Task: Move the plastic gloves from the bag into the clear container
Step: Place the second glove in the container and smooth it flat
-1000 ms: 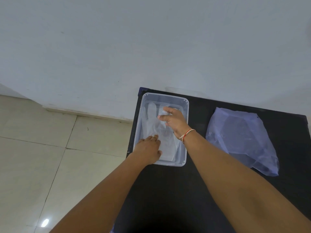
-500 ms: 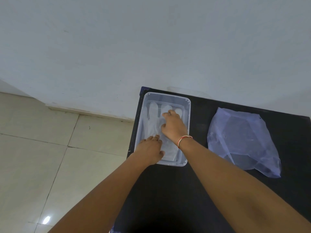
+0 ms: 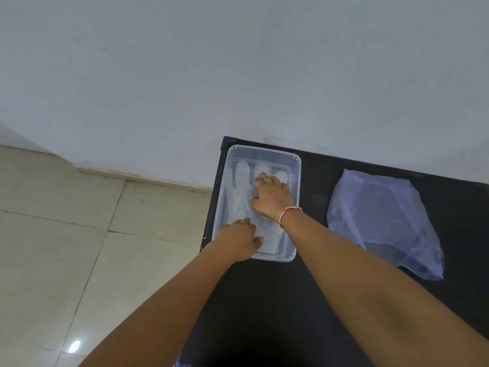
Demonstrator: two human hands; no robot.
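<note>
A clear rectangular container (image 3: 297,181) stands at the left end of the black table. Translucent plastic gloves (image 3: 242,192) lie flat inside it, glove fingers pointing toward the wall. My right hand (image 3: 272,197), with a red thread band at the wrist, presses palm-down on the gloves in the container's middle. My left hand (image 3: 238,239) rests on the gloves at the container's near left corner, fingers bent over them. A pale blue plastic bag (image 3: 381,221) lies flat and slack on the table to the right, apart from both hands.
The black table (image 3: 264,300) has its left edge just beside the container, with a tiled floor (image 3: 66,247) below on the left. A white wall (image 3: 238,75) runs along the table's far edge.
My right hand has lowered from above the gloves onto them and slid toward the wall, flattening them. My left hand has stayed at the near corner.
</note>
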